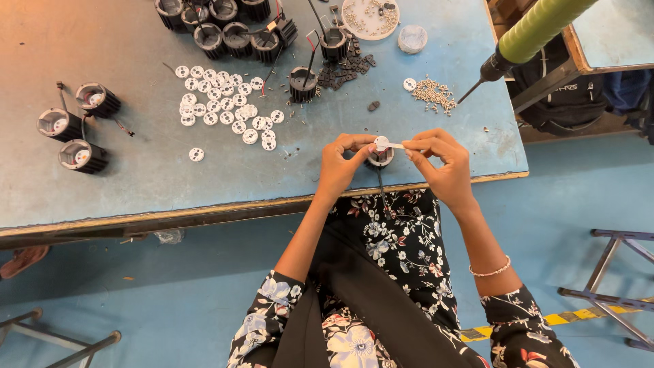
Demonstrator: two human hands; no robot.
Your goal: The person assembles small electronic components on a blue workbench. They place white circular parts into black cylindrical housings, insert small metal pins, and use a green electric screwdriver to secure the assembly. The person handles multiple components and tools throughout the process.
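**Ana:** Both hands pinch the same small job. Left hand (338, 163) has its fingers closed around a little black cup (379, 157), and it looks held up just over the near edge of the worktop (136, 177). Right hand (439, 163) has thumb and finger pressed together on a thin white strip (396, 145) that goes to the white disc (381, 142) on top of the cup.

**Ben:** So where is the disc now?

**Ana:** Right on the cup's open top, between the two thumbs. A dark wire (380, 191) hangs down from the cup toward the lap.

**Ben:** How do you do this bit well?

**Ana:** I think you hold the cup still and flat, so the disc sits level. Keep the pinch soft; the strip looks thin and could bend. Keep the wire out of the way so it does not tug.

**Ben:** What else is around?

**Ana:** Lots of loose white discs (225, 105) lie in a bunch, well apart to the left. More black cups (225, 31) stand at the far side, and three (78, 126) sit off to the left. A heap of tiny screws (433, 94) lies near the tip of a green-handled driver (528, 34). A white dish (370, 17) of small parts is at the far edge.

**Ben:** Can you see if the disc is clipped in?

**Ana:** No, the fingers hide that.
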